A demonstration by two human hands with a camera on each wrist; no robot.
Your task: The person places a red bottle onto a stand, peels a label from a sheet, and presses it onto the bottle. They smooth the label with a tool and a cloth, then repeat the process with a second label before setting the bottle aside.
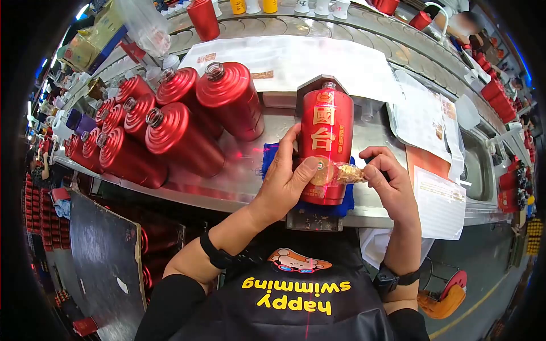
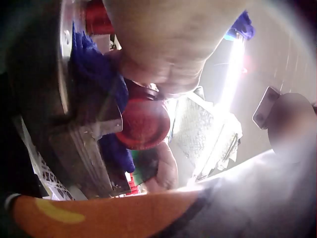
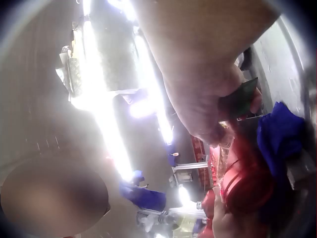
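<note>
In the head view a red bottle (image 1: 325,133) with gold characters lies tilted on a blue cloth (image 1: 270,158), its neck against a dark angular block (image 1: 304,91). My left hand (image 1: 284,179) grips its left side, thumb beside a round gold seal (image 1: 323,170). My right hand (image 1: 393,184) pinches a crinkled gold strip (image 1: 350,173) that stretches from the seal. The right wrist view shows a dark green flat piece (image 3: 240,100) in my right hand (image 3: 198,94). The bottle's round base (image 2: 144,124) faces the left wrist camera, below my left hand (image 2: 163,49).
Several red bottles (image 1: 185,136) stand together on the metal counter at the left. White sheets (image 1: 318,62) lie behind the held bottle, and printed papers (image 1: 438,202) are at the right. A conveyor (image 1: 273,27) runs along the back; a sink (image 1: 478,170) is at the far right.
</note>
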